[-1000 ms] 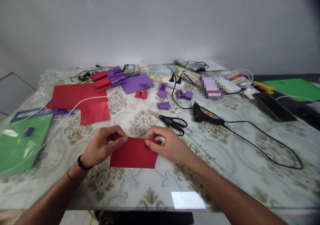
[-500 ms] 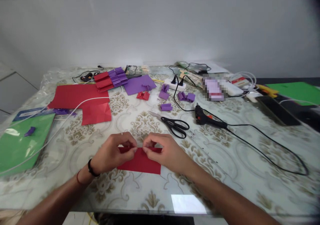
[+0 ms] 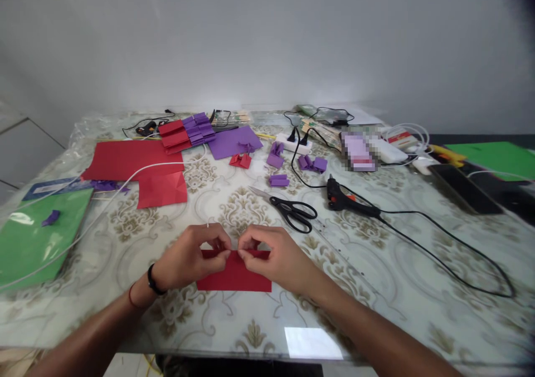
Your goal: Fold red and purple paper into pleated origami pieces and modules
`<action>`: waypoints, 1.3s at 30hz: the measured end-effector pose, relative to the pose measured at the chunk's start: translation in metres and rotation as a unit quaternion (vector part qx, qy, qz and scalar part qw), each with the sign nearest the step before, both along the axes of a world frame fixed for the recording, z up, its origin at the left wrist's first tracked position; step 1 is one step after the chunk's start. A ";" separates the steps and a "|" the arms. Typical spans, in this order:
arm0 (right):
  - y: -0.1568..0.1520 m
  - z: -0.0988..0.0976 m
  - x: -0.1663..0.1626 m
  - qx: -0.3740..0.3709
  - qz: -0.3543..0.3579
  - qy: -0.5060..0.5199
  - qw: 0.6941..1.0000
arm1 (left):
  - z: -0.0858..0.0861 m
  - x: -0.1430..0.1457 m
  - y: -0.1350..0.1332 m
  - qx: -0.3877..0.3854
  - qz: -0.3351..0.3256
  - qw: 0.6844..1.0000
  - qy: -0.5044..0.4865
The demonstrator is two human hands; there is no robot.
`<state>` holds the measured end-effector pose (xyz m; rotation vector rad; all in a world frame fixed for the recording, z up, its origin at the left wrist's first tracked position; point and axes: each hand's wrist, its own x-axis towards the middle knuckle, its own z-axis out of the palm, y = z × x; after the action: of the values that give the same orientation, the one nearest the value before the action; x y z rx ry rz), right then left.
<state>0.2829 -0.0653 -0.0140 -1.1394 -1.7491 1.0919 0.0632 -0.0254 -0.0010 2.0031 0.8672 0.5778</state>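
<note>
A red rectangle of paper (image 3: 234,281) lies near the front of the patterned table, its long sides running left to right. Thumb and fingers of my left hand (image 3: 204,254) pinch its far edge just left of the middle. My right hand (image 3: 267,254) pinches the same edge a little to the right, with a small gap between the two sets of fingertips. Parts of the far edge are hidden behind my fingers. Beyond my right hand lie black-handled scissors (image 3: 295,211), blades pointing away to the left.
A black glue gun (image 3: 351,201) with a looping cord lies to the right. Purple folded paper pieces (image 3: 278,180), larger red sheets (image 3: 134,162) and a white power strip (image 3: 295,143) sit farther back. Green paper in plastic (image 3: 42,237) is at left, a dark phone (image 3: 463,187) at right.
The red paper has straightened slightly, its near edge now almost level. Both hands keep their pinch on the far edge. The view has shifted very slightly.
</note>
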 end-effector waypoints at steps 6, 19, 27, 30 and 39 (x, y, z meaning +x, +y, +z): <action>-0.001 0.001 0.000 0.014 -0.011 -0.006 1.000 | 0.000 -0.001 0.001 -0.003 0.011 1.000 -0.006; 0.011 0.005 0.022 0.027 -0.052 -0.011 0.998 | 0.010 -0.032 0.033 0.035 0.088 0.994 -0.054; 0.008 0.004 0.012 0.026 -0.026 -0.014 0.999 | -0.002 -0.005 0.010 0.023 0.018 0.999 0.019; 0.010 0.003 0.015 0.029 -0.027 -0.018 0.999 | -0.001 -0.009 0.013 0.036 0.039 0.998 0.016; 0.022 0.006 0.047 0.086 -0.093 -0.023 0.992 | 0.002 -0.034 0.037 -0.017 0.135 0.990 -0.027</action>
<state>0.3296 -0.0430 -0.0083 -1.2003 -1.6986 0.7924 0.0292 0.0116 0.0006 1.8431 1.1151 0.7603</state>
